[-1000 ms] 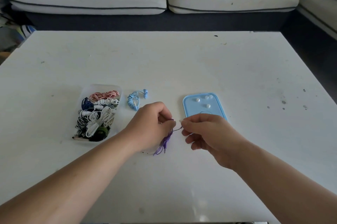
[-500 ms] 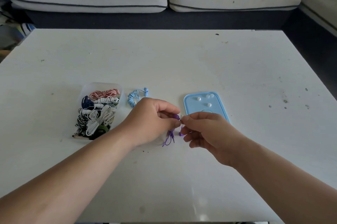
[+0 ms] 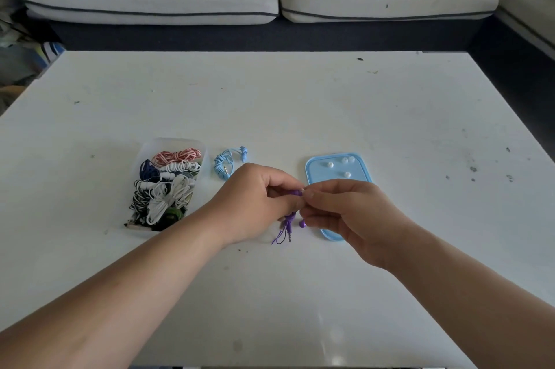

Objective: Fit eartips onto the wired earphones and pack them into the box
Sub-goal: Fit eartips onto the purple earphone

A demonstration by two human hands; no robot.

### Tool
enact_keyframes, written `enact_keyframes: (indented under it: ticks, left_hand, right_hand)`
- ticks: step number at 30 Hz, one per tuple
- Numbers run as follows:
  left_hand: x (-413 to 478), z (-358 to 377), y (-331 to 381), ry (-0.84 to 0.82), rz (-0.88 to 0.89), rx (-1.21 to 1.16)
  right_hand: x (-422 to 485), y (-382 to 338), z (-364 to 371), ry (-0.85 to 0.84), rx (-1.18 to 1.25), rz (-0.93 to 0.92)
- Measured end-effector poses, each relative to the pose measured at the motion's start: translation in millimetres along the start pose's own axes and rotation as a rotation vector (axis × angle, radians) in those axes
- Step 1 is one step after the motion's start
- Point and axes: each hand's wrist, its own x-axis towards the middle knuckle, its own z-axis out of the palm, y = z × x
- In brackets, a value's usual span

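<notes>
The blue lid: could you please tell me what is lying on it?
Four white eartips lie on the lid's far half. The right hand hides its near part.

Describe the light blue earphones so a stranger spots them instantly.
On the white table, find the clear box of coiled earphones. Just right of it lie the light blue earphones, the only loose bundle outside the box, unheld.

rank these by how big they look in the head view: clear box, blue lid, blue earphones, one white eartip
1. clear box and blue lid: close in size, and the right hand covers part of the lid, so unranked
2. blue earphones
3. white eartip, smallest
</notes>
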Motion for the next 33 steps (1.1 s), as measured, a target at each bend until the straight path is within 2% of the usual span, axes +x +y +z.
enact_keyframes:
  ticks: [15,23,33]
  left_hand:
    - [0.1,4.8,1.7,-0.003,0.072,0.136]
    - [-1.2,5.4,5.7,0.003,0.033,0.013]
    - [0.0,10.6,5.3,0.076,0.038,0.01]
  right_hand:
    - [7.0,0.9,-3.2,-0.061,0.078,0.004]
    - [3.0,-1.9,0.5,-0.036,0.055,-0.04]
    - [-1.9,3.1,9.0,0.035,0.077,-0.121]
